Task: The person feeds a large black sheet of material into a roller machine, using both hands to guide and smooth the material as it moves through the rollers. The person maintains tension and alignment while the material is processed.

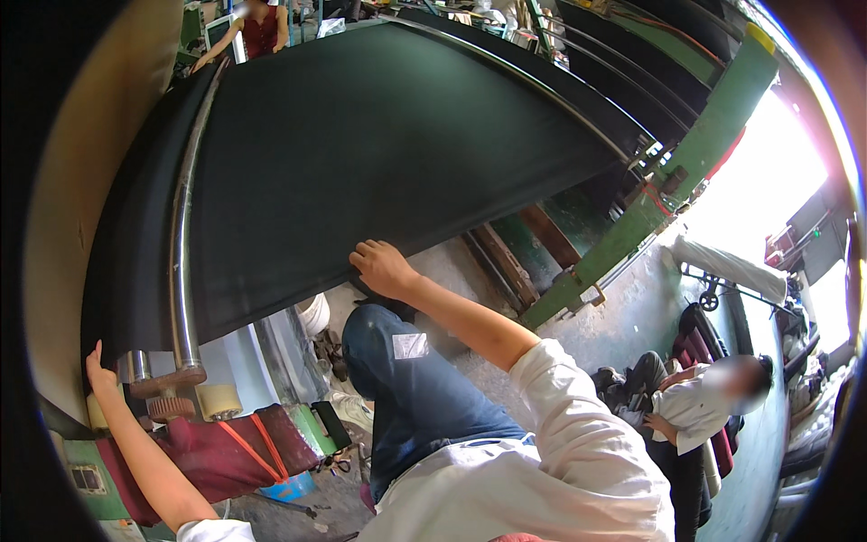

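A wide sheet of black fabric (361, 144) is stretched across the machine in front of me, passing at the left by a shiny metal roller (187, 199). My right hand (384, 268) is closed on the sheet's near edge, fingers curled over it. At the far left, beside the roller's near end, my left hand (101, 370) has its fingers and thumb at the near corner of the fabric, pinching the edge; part of its fingers is hidden.
A rusty bracket and gear (170, 408) sit below the left hand. Dark red cloth (212, 456) with orange cord wraps a green machine part. A green frame post (632, 217) slants up at the right. One person (262, 27) stands at the far side, another (704, 402) at the right.
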Action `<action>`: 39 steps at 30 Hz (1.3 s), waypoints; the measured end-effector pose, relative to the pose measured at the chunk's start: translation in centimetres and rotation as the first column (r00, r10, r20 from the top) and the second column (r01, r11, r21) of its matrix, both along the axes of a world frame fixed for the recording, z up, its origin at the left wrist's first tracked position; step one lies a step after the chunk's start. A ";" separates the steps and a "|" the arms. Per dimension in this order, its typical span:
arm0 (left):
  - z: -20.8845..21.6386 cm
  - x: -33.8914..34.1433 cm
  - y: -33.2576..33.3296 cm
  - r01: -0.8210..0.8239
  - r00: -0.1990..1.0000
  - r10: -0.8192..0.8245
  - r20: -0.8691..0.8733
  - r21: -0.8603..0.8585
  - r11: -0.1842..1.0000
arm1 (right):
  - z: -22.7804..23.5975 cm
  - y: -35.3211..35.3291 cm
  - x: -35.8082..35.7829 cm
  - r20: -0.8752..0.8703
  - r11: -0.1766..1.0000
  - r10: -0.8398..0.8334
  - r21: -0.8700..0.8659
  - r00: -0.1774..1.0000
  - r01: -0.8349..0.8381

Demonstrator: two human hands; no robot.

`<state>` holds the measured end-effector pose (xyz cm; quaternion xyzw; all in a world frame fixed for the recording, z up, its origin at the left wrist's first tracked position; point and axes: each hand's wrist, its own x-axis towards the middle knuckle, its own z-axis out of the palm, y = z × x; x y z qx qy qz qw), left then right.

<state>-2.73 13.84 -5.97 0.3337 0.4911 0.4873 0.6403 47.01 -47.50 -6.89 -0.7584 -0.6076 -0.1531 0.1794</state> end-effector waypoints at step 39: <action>-4.0 -1.0 4.6 -0.230 0.968 0.223 -0.119 -0.055 0.972 | 2.5 -7.6 6.7 -0.022 0.883 -0.450 0.139 0.893 0.448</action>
